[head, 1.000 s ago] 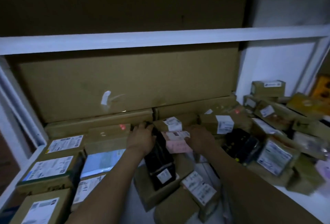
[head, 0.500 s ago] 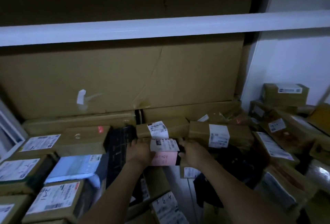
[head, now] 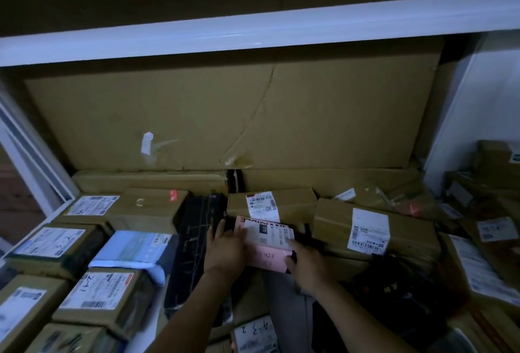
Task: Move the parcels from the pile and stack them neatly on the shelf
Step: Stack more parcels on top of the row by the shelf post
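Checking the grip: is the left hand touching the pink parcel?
Touching. Head view: the left hand overlaps the left edge of the pink parcel, thumb on its label.

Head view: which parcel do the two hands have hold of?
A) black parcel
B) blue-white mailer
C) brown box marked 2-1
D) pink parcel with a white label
D: the left hand holds the left edge and the right hand holds the right edge of the pink parcel, which has a white label on top.
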